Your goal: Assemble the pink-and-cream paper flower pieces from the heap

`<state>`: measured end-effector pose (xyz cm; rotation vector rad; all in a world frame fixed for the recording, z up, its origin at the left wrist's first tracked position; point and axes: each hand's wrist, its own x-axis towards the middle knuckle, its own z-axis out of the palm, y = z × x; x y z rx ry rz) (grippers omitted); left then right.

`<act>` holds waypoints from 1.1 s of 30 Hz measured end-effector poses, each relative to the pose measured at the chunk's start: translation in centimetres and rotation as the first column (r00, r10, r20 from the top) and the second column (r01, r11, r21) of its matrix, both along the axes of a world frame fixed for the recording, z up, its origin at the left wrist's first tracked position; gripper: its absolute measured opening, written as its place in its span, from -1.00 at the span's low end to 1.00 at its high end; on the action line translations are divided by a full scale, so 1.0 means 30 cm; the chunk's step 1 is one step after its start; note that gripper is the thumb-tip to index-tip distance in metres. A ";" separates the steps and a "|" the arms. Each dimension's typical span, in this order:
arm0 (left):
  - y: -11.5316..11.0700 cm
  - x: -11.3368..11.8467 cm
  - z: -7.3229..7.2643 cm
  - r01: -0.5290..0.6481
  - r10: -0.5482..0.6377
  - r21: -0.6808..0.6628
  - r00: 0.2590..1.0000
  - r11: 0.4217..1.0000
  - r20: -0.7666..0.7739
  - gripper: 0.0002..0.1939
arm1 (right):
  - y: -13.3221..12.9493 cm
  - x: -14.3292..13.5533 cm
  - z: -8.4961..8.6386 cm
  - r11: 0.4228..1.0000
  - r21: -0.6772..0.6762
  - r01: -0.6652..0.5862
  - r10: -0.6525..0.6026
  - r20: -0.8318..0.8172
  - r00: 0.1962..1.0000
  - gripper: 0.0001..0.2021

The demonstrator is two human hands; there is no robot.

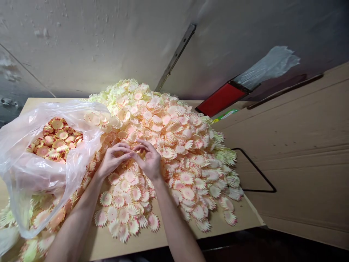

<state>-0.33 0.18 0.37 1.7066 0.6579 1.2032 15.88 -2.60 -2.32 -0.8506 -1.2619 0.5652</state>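
My left hand [114,158] and my right hand [150,162] meet at the fingertips over a large heap of artificial flower petal discs [174,127], cream and pale pink with toothed edges. Thumb and fingers of both hands are pinched together where they touch. Whatever sits between the fingertips is too small or too hidden to make out. Left of my left hand lies an open clear plastic bag [89,145], and inside it are many cupped cream flower pieces [58,136] with red edges.
The heap spreads over a light wooden table [131,247]. A grey wall [109,43] with a metal strip [177,54] stands behind. At right are a large cardboard sheet [300,153], a bent black rod [257,167] and a red box-like object [222,100] with clear plastic [268,65].
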 end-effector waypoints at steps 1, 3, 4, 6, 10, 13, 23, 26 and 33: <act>0.000 0.000 0.000 0.002 -0.002 -0.006 1.000 1.000 0.003 -0.82 | 0.002 -0.002 0.001 1.000 -0.011 -0.027 0.027 -0.041 0.999 -0.57; 0.001 0.001 -0.004 -0.012 0.013 -0.017 1.000 1.000 0.010 -0.80 | 0.008 -0.002 0.004 0.998 -0.015 -0.056 0.054 -0.125 0.991 -0.54; 0.001 0.002 -0.006 -0.027 0.028 -0.027 0.999 0.999 0.020 -0.80 | 0.010 0.000 0.005 0.998 -0.012 -0.064 0.061 -0.157 0.986 -0.51; 0.001 0.004 -0.012 -0.055 0.059 -0.069 0.997 0.996 0.048 -0.78 | 0.012 0.002 0.006 0.995 -0.017 -0.097 0.092 -0.187 0.978 -0.45; -0.007 0.012 -0.011 -0.045 0.068 -0.177 0.990 0.983 0.125 -0.73 | 0.010 -0.004 -0.004 0.982 -0.069 -0.174 0.160 -0.174 0.972 -0.44; -0.014 0.016 -0.007 -0.020 0.065 -0.241 0.981 0.970 0.182 -0.66 | 0.006 -0.008 -0.011 0.979 -0.112 -0.172 0.150 -0.183 0.972 -0.53; -0.006 0.009 -0.006 -0.138 0.141 -0.089 0.990 0.986 0.025 -0.77 | -0.006 -0.004 0.001 0.984 -0.108 -0.139 0.128 -0.102 0.987 -0.56; -0.008 0.011 -0.008 -0.116 0.127 -0.167 0.990 0.979 0.053 -0.70 | 0.000 -0.001 -0.008 0.988 -0.144 -0.058 0.038 -0.137 0.990 -0.62; -0.014 0.011 0.003 -0.125 0.125 -0.194 0.992 0.973 -0.011 -0.68 | -0.007 0.003 0.012 0.994 -0.104 -0.024 0.013 -0.107 0.994 -0.67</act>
